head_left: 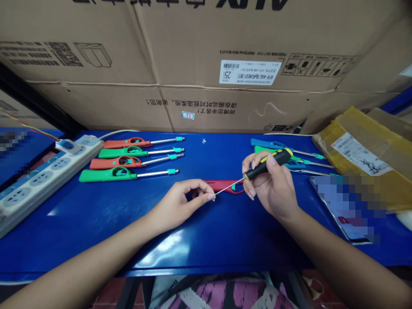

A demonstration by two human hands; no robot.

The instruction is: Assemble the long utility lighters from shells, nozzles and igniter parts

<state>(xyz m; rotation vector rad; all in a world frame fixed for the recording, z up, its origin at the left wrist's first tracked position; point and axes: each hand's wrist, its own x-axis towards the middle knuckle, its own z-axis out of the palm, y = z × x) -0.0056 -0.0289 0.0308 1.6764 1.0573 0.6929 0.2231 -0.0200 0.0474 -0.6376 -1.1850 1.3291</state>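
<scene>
My right hand [272, 184] holds a screwdriver [268, 164] by its black and yellow handle, the thin shaft slanting down to the left. At the shaft's tip, the thumb and fingers of my left hand [183, 201] are pinched together. Whether they grip the tip itself or some tiny piece at it, I cannot tell. Behind the shaft a red lighter [222, 186] lies on the blue table [180, 249], its left part hidden by my left hand. Farther back are a few tiny silvery pieces [204, 140], probably too small to name.
Several long-necked lighters, including a green one [107, 174], lie in a row at left beside a white power strip [41, 176]. More lighters, one blue [270, 143], lie at right near a phone [341, 210] and a taped carton [360, 159]. A large cardboard box [193, 64] stands behind.
</scene>
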